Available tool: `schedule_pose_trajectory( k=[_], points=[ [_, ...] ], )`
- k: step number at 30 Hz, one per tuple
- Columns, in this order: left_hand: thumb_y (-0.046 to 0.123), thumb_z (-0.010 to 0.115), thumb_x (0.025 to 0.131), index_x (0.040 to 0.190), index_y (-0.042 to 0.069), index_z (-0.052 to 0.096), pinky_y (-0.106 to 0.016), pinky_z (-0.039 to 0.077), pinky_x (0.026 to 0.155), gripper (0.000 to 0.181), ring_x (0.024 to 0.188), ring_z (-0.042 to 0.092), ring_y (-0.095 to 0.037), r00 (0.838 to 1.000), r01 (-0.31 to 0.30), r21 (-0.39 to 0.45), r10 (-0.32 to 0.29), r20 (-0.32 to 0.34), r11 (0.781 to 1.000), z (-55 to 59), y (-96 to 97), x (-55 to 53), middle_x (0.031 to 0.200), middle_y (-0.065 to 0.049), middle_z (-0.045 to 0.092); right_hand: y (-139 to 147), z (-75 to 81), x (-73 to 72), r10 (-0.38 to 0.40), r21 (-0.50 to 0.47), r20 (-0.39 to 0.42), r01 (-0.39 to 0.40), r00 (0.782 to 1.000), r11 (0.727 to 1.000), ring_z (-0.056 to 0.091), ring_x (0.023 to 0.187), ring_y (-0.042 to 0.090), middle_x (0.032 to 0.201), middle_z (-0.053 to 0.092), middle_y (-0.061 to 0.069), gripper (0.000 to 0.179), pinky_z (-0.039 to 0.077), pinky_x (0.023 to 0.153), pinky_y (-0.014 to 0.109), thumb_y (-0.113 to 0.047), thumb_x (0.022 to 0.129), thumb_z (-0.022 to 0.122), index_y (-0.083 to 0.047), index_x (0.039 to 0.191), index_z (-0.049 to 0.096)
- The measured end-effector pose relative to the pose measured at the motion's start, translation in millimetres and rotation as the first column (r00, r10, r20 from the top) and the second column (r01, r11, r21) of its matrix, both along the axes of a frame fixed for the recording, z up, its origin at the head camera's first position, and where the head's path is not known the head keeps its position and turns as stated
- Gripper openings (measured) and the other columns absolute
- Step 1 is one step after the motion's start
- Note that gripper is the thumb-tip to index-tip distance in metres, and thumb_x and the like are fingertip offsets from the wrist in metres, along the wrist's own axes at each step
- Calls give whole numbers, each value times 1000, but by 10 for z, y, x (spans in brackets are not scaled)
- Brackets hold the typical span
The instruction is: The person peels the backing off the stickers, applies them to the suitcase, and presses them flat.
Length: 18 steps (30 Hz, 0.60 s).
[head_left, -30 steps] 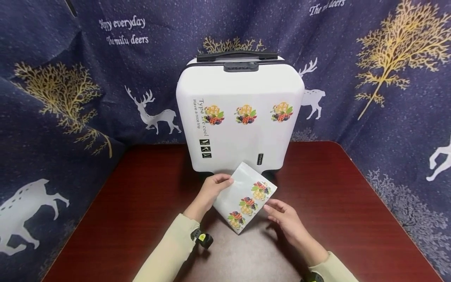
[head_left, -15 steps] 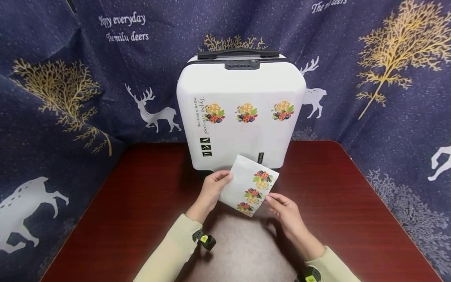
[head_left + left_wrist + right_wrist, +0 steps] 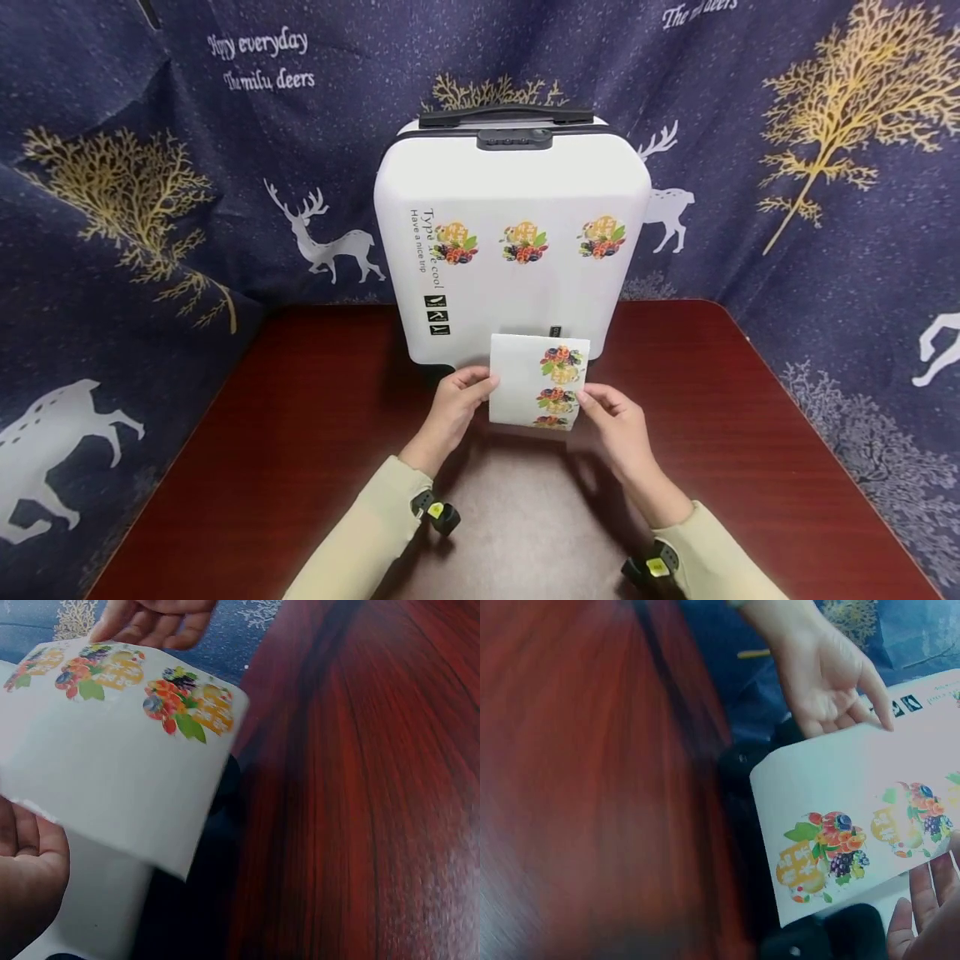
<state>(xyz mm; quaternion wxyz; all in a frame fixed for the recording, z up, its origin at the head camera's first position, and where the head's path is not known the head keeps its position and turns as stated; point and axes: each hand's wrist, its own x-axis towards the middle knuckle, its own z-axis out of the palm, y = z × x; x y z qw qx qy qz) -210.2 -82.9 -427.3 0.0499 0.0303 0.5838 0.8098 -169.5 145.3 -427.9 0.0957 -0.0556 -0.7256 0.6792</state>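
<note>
Between my two hands is a white sticker sheet (image 3: 514, 379) with a row of fruit stickers (image 3: 557, 400) along its right side. My left hand (image 3: 454, 406) pinches its left edge between thumb and fingers. On the opposite edge, beside the stickers, my right hand (image 3: 618, 422) pinches it too. Both wrist views show the sheet (image 3: 112, 772) from close by, held up off the table. Behind it stands a white suitcase (image 3: 517, 292) with three fruit stickers (image 3: 525, 242) across its front. The sheet hides part of the suitcase's lower edge.
The suitcase stands upright at the back of a dark red wooden table (image 3: 315, 433), its black handle (image 3: 506, 116) on top. Directly behind hangs a dark blue cloth (image 3: 330, 150) printed with deer and trees. Each wrist wears a strapped camera (image 3: 442, 518).
The sheet has turned from a slant to nearly level, its lower corner rising off the table. My right hand has moved up along with its edge; the left has barely moved.
</note>
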Motion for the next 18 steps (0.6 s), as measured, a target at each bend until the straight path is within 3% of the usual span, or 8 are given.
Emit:
schedule_pose_trajectory(
  k=[3, 6, 9, 12, 15, 18],
  points=[
    [-6, 62, 90, 82, 19, 73, -21, 52, 77, 29, 77, 63, -3, 993, 109, -37, -111, -33, 993, -9, -59, -13, 78, 14, 71, 44, 66, -59, 5, 91, -38, -2, 999, 996, 60, 82, -6, 77, 66, -29, 24, 49, 80, 13, -7, 97, 67, 11, 113, 69],
    [-4, 60, 91, 98, 2, 73, -21, 55, 81, 17, 83, 67, -3, 966, 243, -79, -248, -69, 967, 2, -134, -37, 86, 14, 73, 101, 150, -102, 55, 150, -49, -47, 997, 988, 60, 76, -6, 75, 65, -28, 26, 51, 73, 15, -7, 98, 66, 13, 115, 68],
    [2, 54, 95, 116, -21, 61, -20, 55, 83, 32, 87, 67, -1, 931, 343, -138, -356, -84, 929, 28, -213, -77, 91, 15, 72, 156, 219, -137, 124, 204, -35, -115, 992, 972, 62, 70, -3, 79, 70, -19, 26, 54, 67, 19, -9, 98, 66, 10, 116, 69],
    [11, 50, 97, 125, -29, 50, -19, 54, 84, 48, 88, 67, 0, 907, 396, -186, -415, -75, 899, 56, -279, -123, 92, 15, 72, 199, 259, -171, 197, 251, 2, -191, 980, 949, 64, 68, 0, 88, 76, -1, 27, 56, 65, 22, -12, 99, 66, 7, 118, 70],
    [14, 49, 97, 127, -28, 48, -18, 54, 80, 52, 85, 66, 0, 897, 414, -230, -438, -63, 881, 92, -322, -164, 89, 15, 72, 214, 288, -198, 276, 292, 37, -274, 961, 916, 64, 69, 1, 97, 76, 15, 28, 56, 64, 25, -13, 99, 66, 7, 118, 70],
    [13, 50, 97, 126, -27, 50, -19, 53, 74, 49, 78, 65, -2, 891, 424, -271, -452, -47, 864, 129, -337, -188, 84, 14, 72, 218, 296, -232, 353, 357, 56, -349, 934, 867, 64, 72, 2, 103, 75, 22, 27, 56, 65, 26, -12, 99, 66, 7, 117, 71]
  ],
)
